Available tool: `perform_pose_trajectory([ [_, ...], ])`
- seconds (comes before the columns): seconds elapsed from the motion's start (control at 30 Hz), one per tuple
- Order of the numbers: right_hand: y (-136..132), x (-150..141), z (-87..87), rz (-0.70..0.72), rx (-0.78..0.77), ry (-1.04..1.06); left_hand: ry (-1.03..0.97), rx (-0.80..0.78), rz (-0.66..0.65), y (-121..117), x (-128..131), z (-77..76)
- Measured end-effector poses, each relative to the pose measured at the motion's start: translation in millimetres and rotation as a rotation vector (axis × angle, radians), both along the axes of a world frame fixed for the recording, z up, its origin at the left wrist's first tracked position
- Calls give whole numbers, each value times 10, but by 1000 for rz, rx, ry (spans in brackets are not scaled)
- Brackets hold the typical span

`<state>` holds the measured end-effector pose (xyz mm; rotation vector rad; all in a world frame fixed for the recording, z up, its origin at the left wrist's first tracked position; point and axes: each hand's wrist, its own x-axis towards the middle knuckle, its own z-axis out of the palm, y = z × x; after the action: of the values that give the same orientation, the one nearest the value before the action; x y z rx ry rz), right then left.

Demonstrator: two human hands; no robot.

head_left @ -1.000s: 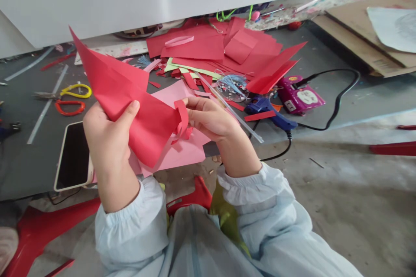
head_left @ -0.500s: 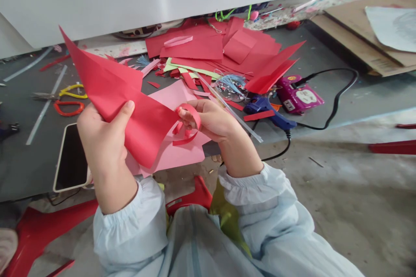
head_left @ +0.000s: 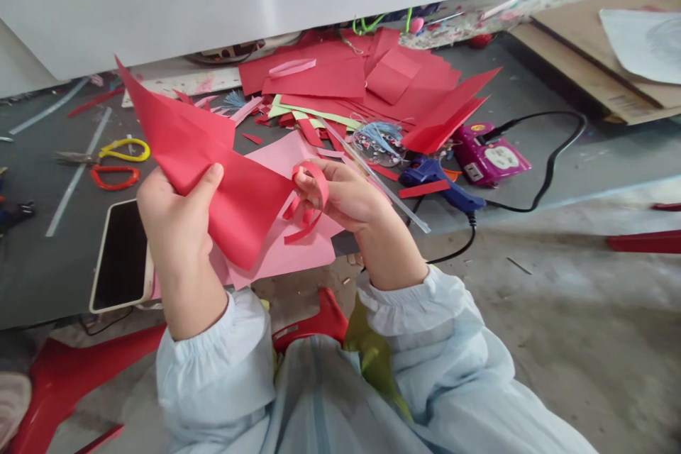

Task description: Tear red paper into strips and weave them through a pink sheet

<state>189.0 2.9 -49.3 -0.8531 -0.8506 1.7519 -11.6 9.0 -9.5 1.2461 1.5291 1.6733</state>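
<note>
My left hand (head_left: 178,227) grips a folded sheet of red paper (head_left: 247,198), thumb on top and fingers underneath. The sheet is bent, with one pointed corner rising to the upper left. At its right edge, my right hand (head_left: 356,195) pinches a narrow red paper strip (head_left: 323,188), which loops over the fingers with its loose end curling down. More curled red paper shows under those fingers; I cannot tell whether it joins the sheet. Pink paper (head_left: 298,255) lies on the table below both hands. Beside my left wrist rests a phone (head_left: 121,248) with a dark screen.
Scissors (head_left: 109,167) with yellow and orange handles lie at the left. Red paper sheets (head_left: 330,78) pile up at the back. On the right are a blue glue gun (head_left: 441,182), a purple power socket (head_left: 492,156) with a black cord, and cardboard (head_left: 579,64).
My right fingers have turned, and the red strip now curls in a wider loop around them. The sheet in my left hand shifted slightly left, then back right.
</note>
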Motion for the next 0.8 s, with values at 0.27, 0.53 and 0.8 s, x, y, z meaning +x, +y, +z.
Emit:
perform_pose_trajectory([
  [0.27, 2, -8, -34, -59, -39, 18, -23, -25, 8, 55, 7, -44],
  [0.53, 32, 121, 35, -284, -32, -49, 38, 34, 114, 201, -110, -135],
  [0.8, -107, 534, 198, -557, 173, -191, -208, 87, 201, 369, -208, -132],
])
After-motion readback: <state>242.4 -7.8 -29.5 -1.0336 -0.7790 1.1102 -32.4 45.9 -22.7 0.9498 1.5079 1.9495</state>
